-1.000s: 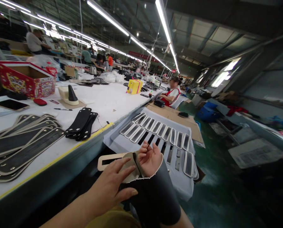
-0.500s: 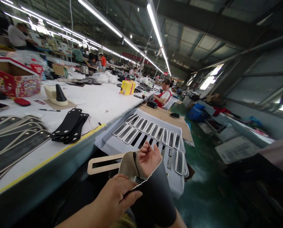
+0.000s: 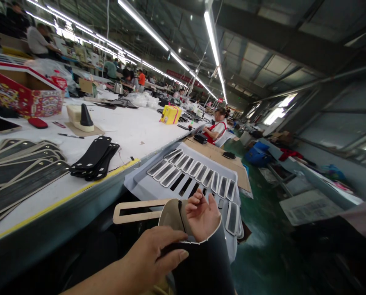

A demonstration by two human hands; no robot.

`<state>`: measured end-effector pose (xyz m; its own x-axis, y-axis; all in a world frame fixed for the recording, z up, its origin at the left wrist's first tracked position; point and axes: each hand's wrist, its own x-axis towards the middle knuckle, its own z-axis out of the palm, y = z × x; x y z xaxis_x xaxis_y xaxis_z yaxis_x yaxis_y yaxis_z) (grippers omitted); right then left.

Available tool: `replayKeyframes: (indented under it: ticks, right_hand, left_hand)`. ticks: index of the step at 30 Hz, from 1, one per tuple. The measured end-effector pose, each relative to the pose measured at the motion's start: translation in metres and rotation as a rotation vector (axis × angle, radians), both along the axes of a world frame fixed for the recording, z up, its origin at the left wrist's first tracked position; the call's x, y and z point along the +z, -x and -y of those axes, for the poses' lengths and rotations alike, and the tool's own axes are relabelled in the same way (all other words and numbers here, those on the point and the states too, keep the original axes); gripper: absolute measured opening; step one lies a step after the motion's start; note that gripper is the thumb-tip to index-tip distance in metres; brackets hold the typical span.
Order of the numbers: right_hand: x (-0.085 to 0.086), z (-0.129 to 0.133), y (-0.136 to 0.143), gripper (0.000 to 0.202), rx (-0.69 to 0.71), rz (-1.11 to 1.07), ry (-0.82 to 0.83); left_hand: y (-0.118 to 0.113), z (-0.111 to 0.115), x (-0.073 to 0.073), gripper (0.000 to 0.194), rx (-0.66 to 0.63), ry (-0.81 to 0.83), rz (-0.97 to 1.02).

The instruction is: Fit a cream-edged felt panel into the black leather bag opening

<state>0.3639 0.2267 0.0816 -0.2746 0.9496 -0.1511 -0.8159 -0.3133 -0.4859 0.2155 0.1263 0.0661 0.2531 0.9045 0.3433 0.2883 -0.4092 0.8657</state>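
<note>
The dark grey, white-edged leather sleeve piece (image 3: 201, 262) wraps the right forearm, its edge pinched by the left hand (image 3: 153, 258) fingers, while the right hand (image 3: 203, 215) fingers curl loosely, empty.

Bright ceiling tube lights (image 3: 146, 28) (some glare); dim lower foreground, wide-angle edges warped.

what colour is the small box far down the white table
Yellow, with a pink ribbon-like band around it: the small box shows best in the head view, the only one.
</note>
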Motion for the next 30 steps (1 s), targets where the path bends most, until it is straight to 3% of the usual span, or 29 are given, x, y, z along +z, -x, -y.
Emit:
replayKeyframes:
  ticks: [4,6,9,11,13,18,22,26,30]
  right_hand:
    - [0.019,0.015,0.007,0.02,-0.001,0.067,-0.019]
    - [0.029,0.023,0.015,0.023,-0.02,0.116,-0.044]
    - [0.039,0.033,0.029,0.027,-0.048,0.204,-0.116]
    - [0.043,0.037,0.036,0.029,-0.044,0.259,-0.167]
    - [0.046,0.039,0.041,0.031,-0.057,0.314,-0.223]
    - [0.049,0.041,0.043,0.031,-0.194,0.44,-0.431]
    - [0.049,0.041,0.046,0.031,-0.201,0.477,-0.515]
    - [0.051,0.04,0.048,0.033,-0.221,0.505,-0.525]
    - [0.056,0.045,0.055,0.031,-0.187,0.516,-0.491]
  left_hand:
    - [0.019,-0.022,-0.017,0.052,0.288,0.255,0.221]
    - [0.023,-0.031,-0.026,0.071,0.317,0.505,0.382]
    - [0.02,-0.032,-0.036,0.077,0.102,0.843,0.664]
    - [0.016,-0.028,-0.04,0.07,-0.074,0.939,0.844]
    - [0.016,-0.023,-0.043,0.072,-0.162,0.966,0.967]
    - [0.026,-0.017,-0.056,0.071,-0.172,0.967,1.101]
    - [0.034,-0.012,-0.064,0.072,-0.2,0.926,1.149]
    - [0.042,-0.003,-0.058,0.073,-0.226,0.896,1.135]
    - [0.057,-0.003,-0.048,0.063,-0.338,0.778,1.158]
